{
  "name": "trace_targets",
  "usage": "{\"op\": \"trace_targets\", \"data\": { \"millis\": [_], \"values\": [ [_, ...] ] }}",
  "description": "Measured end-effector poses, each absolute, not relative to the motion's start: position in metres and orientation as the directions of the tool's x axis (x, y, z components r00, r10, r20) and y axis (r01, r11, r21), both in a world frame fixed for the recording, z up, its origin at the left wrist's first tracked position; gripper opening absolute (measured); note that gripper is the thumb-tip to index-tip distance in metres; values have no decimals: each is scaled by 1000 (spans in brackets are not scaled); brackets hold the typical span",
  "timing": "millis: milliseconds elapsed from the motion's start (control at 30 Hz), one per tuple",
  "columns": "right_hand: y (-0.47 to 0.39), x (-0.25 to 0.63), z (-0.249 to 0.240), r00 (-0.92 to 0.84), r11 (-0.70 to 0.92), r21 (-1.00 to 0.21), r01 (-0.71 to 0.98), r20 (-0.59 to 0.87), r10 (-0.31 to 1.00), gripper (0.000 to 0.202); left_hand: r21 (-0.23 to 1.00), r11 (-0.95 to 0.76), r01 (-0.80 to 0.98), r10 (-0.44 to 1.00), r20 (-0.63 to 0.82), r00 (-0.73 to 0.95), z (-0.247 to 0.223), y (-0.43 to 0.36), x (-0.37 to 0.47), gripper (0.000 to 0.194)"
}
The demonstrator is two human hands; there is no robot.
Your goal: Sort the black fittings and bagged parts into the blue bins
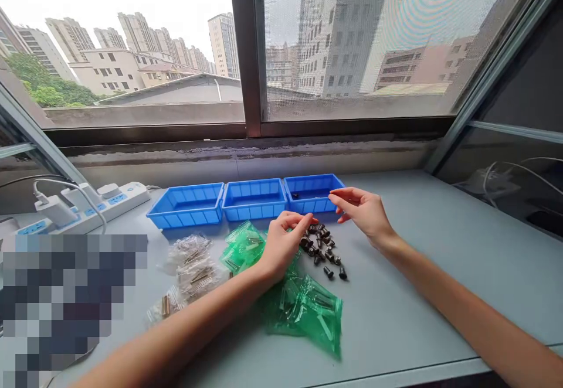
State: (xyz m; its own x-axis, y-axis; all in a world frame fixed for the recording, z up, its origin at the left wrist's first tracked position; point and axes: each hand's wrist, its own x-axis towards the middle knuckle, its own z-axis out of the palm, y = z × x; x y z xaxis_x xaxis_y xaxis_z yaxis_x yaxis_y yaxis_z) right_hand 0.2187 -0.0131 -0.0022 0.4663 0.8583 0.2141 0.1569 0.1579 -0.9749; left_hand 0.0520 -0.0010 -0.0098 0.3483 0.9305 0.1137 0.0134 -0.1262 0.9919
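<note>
My left hand is closed in a pinch above the green plastic bags and the left edge of a pile of dark screws; anything between its fingertips is hidden. My right hand hovers by the front right corner of the right blue bin, thumb and index finger brought together. Whatever it may pinch is too small to make out. One or two small dark pieces lie inside that bin. Green bags with metal parts inside lie under and in front of my left hand.
The middle blue bin and left blue bin stand in a row with the right one. Clear bags of metal pins lie left of the green bags. A white power strip with plugs and cables sits at the left, below the window.
</note>
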Motion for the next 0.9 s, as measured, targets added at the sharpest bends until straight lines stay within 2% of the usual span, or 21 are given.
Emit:
{"op": "trace_targets", "data": {
  "millis": [167,333,400,467,567,633,733,900],
  "values": [
    [-12,219,-5,460,126,-983,132,173,871,33,998,-15,-66,952,34,303,-6,-1,54,43],
    [-17,219,1,246,192,-979,60,201,948,46,996,18,-91,958,9,288,-5,-2,54,45],
    [-19,218,3,186,197,-971,138,220,957,43,995,20,-99,958,9,288,-5,-2,54,44],
    [-21,216,2,157,199,-932,303,255,954,33,993,19,-121,956,17,292,-6,-1,54,43],
    [-22,216,-4,117,210,-768,606,346,931,19,983,40,-178,953,16,304,-7,0,54,42],
    [-21,217,-10,87,185,-640,745,368,926,16,974,61,-217,951,9,309,-7,1,54,41],
    [-21,219,-16,56,140,-537,832,332,941,22,965,77,-252,951,6,310,-6,1,55,36],
    [-20,220,-19,-6,153,-522,839,273,962,31,965,77,-250,948,7,318,-8,1,55,32]
  ]
}}
